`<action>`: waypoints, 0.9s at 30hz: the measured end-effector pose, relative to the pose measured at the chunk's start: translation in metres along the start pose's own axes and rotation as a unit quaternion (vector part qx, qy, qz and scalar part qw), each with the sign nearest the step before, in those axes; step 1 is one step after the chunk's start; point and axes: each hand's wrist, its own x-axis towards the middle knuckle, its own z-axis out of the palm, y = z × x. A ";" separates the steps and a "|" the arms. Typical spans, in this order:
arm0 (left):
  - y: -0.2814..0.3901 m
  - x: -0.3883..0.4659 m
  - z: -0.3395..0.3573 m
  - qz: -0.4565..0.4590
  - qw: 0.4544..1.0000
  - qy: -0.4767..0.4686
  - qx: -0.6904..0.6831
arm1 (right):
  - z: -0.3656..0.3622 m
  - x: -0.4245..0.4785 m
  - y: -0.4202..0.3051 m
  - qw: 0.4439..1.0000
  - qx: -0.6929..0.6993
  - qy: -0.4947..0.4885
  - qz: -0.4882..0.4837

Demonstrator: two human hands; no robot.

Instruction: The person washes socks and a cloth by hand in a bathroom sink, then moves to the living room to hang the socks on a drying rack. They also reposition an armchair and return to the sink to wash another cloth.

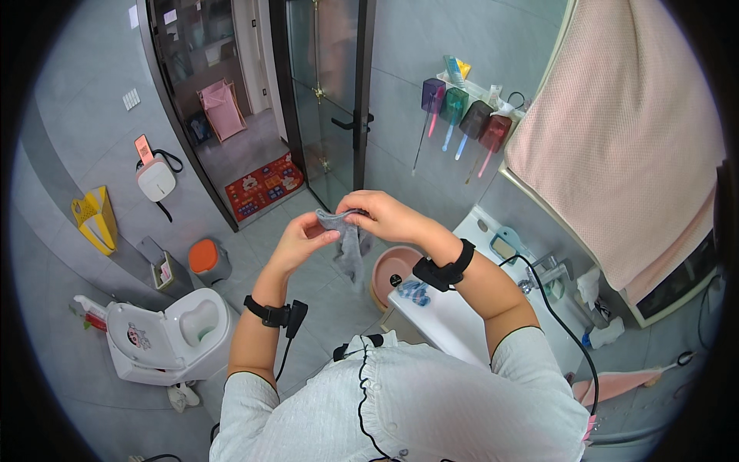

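Observation:
A grey sock-like cloth [349, 251] hangs in the air before me, its upper edge stretched between both hands. My left hand [305, 235] pinches the left end of that edge between thumb and fingers. At the other end, my right hand [369, 215] grips the edge with the fingers bent over it. The lower part of the cloth dangles loose above the tiled floor. Below and to the right of it stands a round pink basin [397, 263]. A blue checked cloth [414, 293] lies on the near corner of the white sink counter [447, 323].
On the right are a faucet [545, 274] and a pink towel [620, 133] over a mirror. Toothbrush cups [456, 105] hang on the wall. An open toilet [199, 323] and an orange-lidded bin [203, 257] stand left. Ahead is a glass door [326, 92]. Cables run from both wrist straps.

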 end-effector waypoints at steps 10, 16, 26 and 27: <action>-0.010 0.002 0.004 -0.014 0.980 0.176 -0.091 | 0.009 -0.024 0.038 0.940 0.206 0.065 0.265; -0.040 -0.005 0.006 0.047 0.974 0.218 -0.029 | 0.019 -0.015 0.017 0.930 0.126 0.119 0.325; -0.058 -0.004 0.036 0.144 0.937 0.307 0.079 | 0.034 0.006 0.008 0.883 0.240 0.244 0.322; -0.058 -0.002 0.045 0.146 0.941 0.297 0.067 | 0.040 0.007 0.015 0.855 0.307 0.266 0.322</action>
